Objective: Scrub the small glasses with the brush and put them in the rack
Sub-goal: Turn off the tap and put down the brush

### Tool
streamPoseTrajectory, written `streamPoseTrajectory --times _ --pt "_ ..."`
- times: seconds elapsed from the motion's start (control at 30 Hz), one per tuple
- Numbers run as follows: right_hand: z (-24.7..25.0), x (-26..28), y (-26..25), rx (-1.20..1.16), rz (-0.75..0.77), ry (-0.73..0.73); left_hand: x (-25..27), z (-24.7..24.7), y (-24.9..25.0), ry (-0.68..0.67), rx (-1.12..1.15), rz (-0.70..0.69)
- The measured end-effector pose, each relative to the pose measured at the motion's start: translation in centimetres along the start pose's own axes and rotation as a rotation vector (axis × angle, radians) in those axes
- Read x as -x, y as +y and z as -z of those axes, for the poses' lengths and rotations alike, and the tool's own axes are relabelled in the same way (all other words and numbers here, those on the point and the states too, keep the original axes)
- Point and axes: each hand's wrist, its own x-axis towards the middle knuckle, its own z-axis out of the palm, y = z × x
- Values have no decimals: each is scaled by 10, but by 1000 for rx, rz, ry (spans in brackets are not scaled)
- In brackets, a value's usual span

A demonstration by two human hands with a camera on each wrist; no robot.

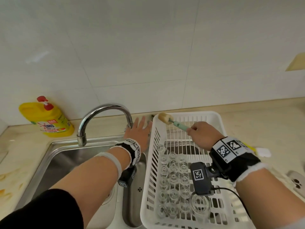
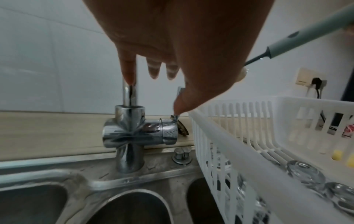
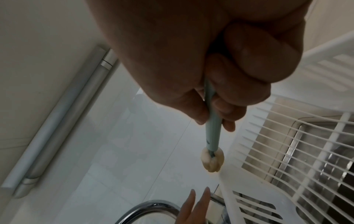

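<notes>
Small glasses [image 1: 173,185] fill rack [image 1: 212,115]; right hand [image 1: 202,135] grips brush [image 1: 171,121] above; left hand [image 1: 138,134] spread

The tap [image 1: 105,119] is polished chrome, mirror-bright. The sink [image 1: 66,161] is brushed steel, duller and water-spotted near the tap base. The rack [image 1: 189,162] is white plastic, smooth and semi-gloss, with moulded slats. The glasses [image 1: 173,184] in it are clear, shiny glass. The brush [image 1: 171,122] has a matt pale-green plastic handle, a thin metal stem and a rough cream sponge head at its 10 o'clock end. The wall [image 1: 148,47] is glossy white tile. The desk [image 1: 264,123] looks like smooth beige stone. The bottle [image 1: 47,119] is glossy yellow plastic.
</notes>
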Motion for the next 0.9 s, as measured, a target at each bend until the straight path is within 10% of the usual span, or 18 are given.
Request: streamPoseTrajectory --times 0.13,0.57,0.9 --pt "-8 9 -15 111 79 -44 32 -11 -13 162 174 54" --pt "-148 55 -155 362 348 -336 218 -65 -165 40 341 514" --pt "-311 74 -321 432 508 -216 333 -110 -352 99 347 667"
